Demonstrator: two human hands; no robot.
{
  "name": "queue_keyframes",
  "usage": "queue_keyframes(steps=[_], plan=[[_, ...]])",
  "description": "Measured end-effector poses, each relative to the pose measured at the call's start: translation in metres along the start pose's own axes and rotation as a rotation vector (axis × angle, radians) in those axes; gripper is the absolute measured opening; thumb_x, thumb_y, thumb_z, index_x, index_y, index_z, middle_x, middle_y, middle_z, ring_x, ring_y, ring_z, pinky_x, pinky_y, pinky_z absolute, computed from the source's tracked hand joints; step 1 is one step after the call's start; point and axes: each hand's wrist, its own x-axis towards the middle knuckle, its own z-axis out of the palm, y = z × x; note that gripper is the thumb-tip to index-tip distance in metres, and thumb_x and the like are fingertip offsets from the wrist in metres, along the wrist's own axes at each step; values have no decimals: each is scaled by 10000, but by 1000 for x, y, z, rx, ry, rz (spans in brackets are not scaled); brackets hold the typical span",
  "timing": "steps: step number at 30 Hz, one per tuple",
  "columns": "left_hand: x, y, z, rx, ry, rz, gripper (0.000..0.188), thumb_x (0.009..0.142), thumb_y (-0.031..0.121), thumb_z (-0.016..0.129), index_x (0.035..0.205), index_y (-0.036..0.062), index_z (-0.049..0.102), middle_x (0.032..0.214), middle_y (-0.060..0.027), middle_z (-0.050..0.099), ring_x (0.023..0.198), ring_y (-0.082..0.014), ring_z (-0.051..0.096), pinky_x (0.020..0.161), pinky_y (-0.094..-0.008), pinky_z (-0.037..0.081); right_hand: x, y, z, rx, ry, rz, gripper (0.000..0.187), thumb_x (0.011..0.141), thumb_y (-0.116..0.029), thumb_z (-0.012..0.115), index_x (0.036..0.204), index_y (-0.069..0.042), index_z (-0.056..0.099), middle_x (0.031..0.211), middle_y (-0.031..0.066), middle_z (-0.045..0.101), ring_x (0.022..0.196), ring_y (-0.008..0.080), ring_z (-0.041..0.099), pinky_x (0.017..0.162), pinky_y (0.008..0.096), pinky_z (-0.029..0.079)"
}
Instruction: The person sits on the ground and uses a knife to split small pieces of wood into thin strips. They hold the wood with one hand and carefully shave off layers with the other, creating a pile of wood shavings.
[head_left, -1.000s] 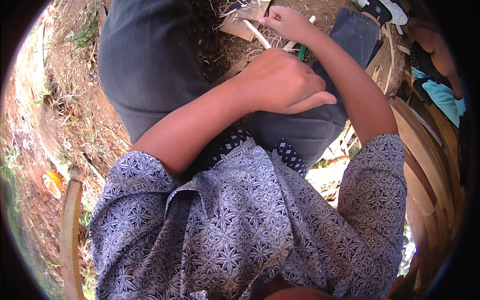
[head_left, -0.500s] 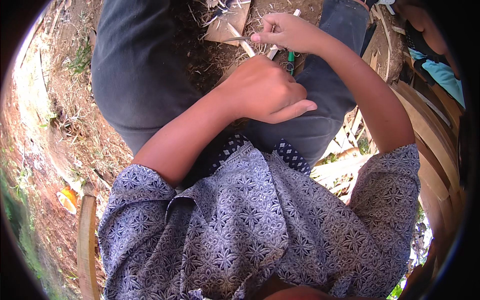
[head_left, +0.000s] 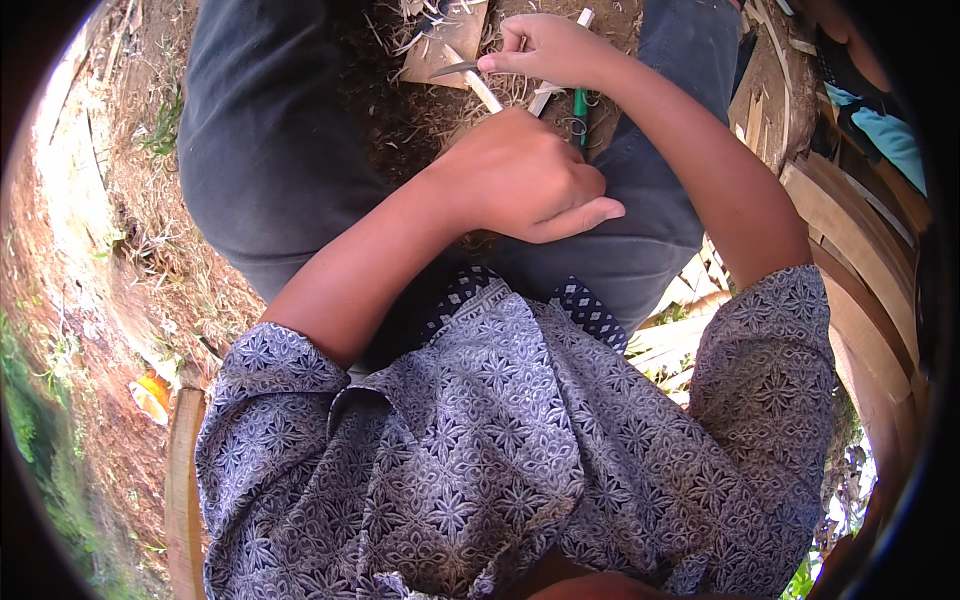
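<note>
My left hand (head_left: 530, 180) is closed in a fist over my lap, its thumb lying along the side. From its far edge sticks out a pale wooden strip (head_left: 483, 90), and the rest of that strip is hidden under the hand. Farther off, my right hand (head_left: 550, 50) pinches a small knife, whose handle is hidden in the fingers. The knife's dark blade (head_left: 455, 69) points left and lies across the strip near its far end. A second pale strip (head_left: 541, 98) shows below my right hand, beside a slim green object (head_left: 580, 115).
A flat brown piece of board (head_left: 425, 65) lies on the ground among curled shavings. Several long wooden slats (head_left: 850, 220) are stacked at the right, near part of another person (head_left: 855, 50). At the lower left stand a wooden post (head_left: 184, 480) and a small orange object (head_left: 150, 397).
My right hand has moved a little left and away from me, carrying the knife blade toward the strip's far end. My left hand keeps its grip, almost still.
</note>
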Motion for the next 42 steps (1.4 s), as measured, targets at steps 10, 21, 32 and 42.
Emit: queue_keyframes(steps=[10,21,32,42], plan=[[0,-4,-5,-36,-17,-39,413,995,348,623,679,85,652,580,-93,575,543,-331,593,543,-434,479,9,-4,2,32,-19,17,558,845,-601,802,827,-87,585,654,27,609,600,103,638,513,279,488],[-14,-20,-45,125,655,-347,322,1049,181,473,788,1,525,696,-166,480,676,-390,538,645,-467,447,-52,-11,52,665,14,123,531,960,-353,733,1379,-89,541,888,27,617,667,97,618,583,264,520],[-15,10,-83,491,360,-604,270,1044,293,595,996,34,651,722,-143,699,648,-316,690,599,-417,525,-61,-13,133,384,598,-34,486,985,-287,639,1442,-141,558,1163,163,728,1057,306,711,909,425,547],[-36,20,-57,583,443,-303,208,1040,180,563,1094,10,671,847,-120,715,718,-293,695,682,-390,539,-68,4,132,221,570,-62,504,930,-303,673,1401,-143,590,1128,185,725,1008,318,720,863,422,561]])
